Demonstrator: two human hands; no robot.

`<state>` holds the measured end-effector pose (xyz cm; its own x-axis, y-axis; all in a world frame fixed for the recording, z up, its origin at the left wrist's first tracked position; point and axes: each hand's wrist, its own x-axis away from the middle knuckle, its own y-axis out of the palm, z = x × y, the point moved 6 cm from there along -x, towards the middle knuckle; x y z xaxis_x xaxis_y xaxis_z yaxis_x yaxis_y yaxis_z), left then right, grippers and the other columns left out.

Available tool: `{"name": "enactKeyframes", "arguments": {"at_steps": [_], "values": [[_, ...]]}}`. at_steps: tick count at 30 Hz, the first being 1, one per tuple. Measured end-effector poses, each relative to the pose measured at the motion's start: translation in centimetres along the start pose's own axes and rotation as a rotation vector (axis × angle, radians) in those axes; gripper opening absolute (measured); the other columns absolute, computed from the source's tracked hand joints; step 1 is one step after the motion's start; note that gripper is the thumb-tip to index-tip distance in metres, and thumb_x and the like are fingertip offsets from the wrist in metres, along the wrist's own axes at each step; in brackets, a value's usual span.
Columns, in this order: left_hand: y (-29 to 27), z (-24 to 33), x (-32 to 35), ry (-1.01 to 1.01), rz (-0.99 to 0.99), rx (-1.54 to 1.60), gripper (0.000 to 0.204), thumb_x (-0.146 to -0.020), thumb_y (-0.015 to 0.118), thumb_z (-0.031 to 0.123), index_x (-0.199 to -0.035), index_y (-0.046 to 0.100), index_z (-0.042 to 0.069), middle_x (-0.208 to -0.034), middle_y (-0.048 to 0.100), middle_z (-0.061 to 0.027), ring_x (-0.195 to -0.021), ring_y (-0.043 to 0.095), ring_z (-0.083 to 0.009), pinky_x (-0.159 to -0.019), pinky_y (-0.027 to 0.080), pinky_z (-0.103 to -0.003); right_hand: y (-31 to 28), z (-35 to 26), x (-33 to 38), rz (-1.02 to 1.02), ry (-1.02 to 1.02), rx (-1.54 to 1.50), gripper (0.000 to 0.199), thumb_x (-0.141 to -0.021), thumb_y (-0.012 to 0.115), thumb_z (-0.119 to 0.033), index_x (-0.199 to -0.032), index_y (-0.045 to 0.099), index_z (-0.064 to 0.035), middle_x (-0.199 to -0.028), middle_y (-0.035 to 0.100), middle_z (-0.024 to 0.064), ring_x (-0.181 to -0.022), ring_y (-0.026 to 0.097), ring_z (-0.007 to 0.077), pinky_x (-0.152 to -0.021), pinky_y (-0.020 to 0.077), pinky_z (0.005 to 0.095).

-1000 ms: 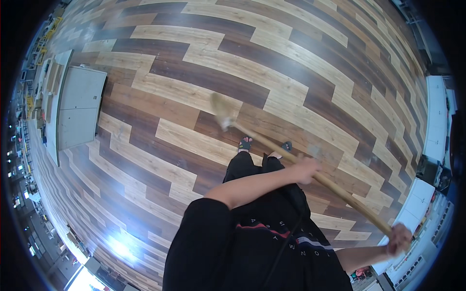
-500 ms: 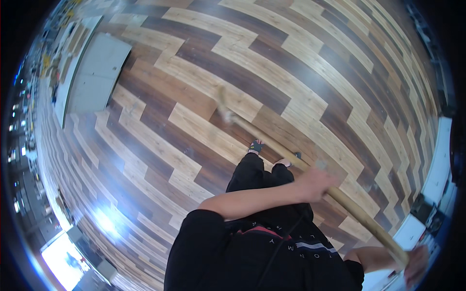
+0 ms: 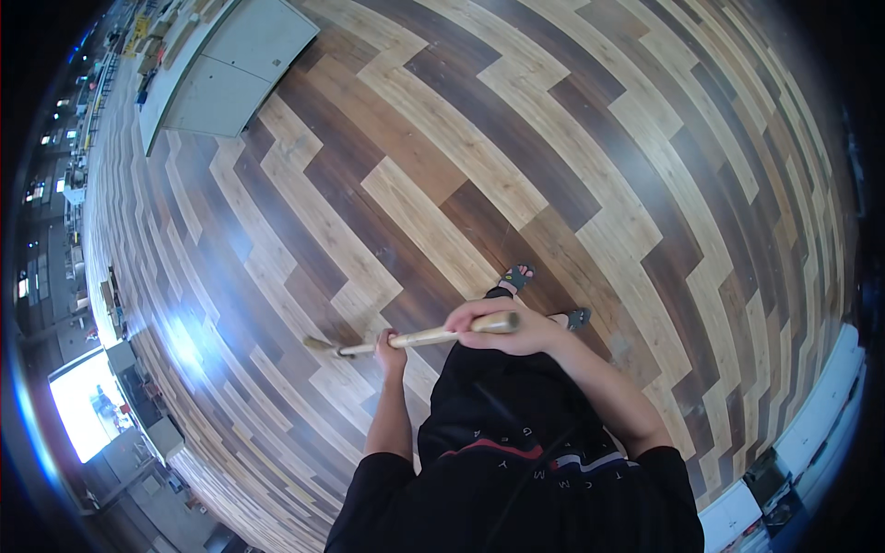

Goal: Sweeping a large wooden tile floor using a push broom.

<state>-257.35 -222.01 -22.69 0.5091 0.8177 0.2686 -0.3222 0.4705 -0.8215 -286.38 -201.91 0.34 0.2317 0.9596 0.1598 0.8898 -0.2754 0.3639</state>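
A long wooden-handled tool (image 3: 426, 337) slants down in front of me, its thick top end toward me and its far end low on the left. At that far end is a small brownish head (image 3: 316, 343), too small and blurred to tell its kind. My right hand (image 3: 521, 342) is closed round the handle just below its top end. Lower down the shaft, my left hand (image 3: 388, 352) has its fingers wrapped round it. Whether the head touches the floor, I cannot tell.
Wood-look plank flooring (image 3: 553, 166) spreads all round my sandalled feet (image 3: 518, 276). A pale grey cabinet (image 3: 226, 78) stands at the far left. A bright screen (image 3: 88, 405) glows at the lower left. White panels or units (image 3: 820, 405) line the right side.
The tool has swung from slanting across my front, with its top at the lower right, over to my left side. Both hands have moved left with it, still gripping. My view has turned.
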Motion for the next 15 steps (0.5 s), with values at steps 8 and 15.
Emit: {"name": "enactKeyframes", "arguments": {"at_steps": [8, 15], "values": [[4.9, -0.8, -8.3, -0.081, -0.115, 0.066, 0.014, -0.077, 0.067, 0.006, -0.089, 0.069, 0.012, -0.090, 0.068, -0.0132, -0.098, 0.063, -0.0340, -0.088, 0.046, -0.045, -3.6, 1.4, -2.8, 0.216, 0.062, -0.038, 0.016, -0.094, 0.066, -0.017, -0.103, 0.068, -0.0045, -0.098, 0.068, 0.0005, -0.087, 0.060, 0.0096, -0.080, 0.0468, 0.0256], [11.8, 9.4, -18.6, 0.542, -0.478, -0.413, 0.022, -0.073, 0.067, 0.003, -0.091, 0.069, 0.017, -0.097, 0.069, -0.0101, -0.103, 0.063, -0.0288, -0.092, 0.045, -0.039, -6.4, 3.5, 6.9, 0.546, 0.072, -0.130, 0.018, -0.092, 0.067, -0.011, -0.108, 0.069, -0.0036, -0.099, 0.066, 0.0007, -0.094, 0.058, 0.0083, -0.084, 0.0462, 0.0246]]}}
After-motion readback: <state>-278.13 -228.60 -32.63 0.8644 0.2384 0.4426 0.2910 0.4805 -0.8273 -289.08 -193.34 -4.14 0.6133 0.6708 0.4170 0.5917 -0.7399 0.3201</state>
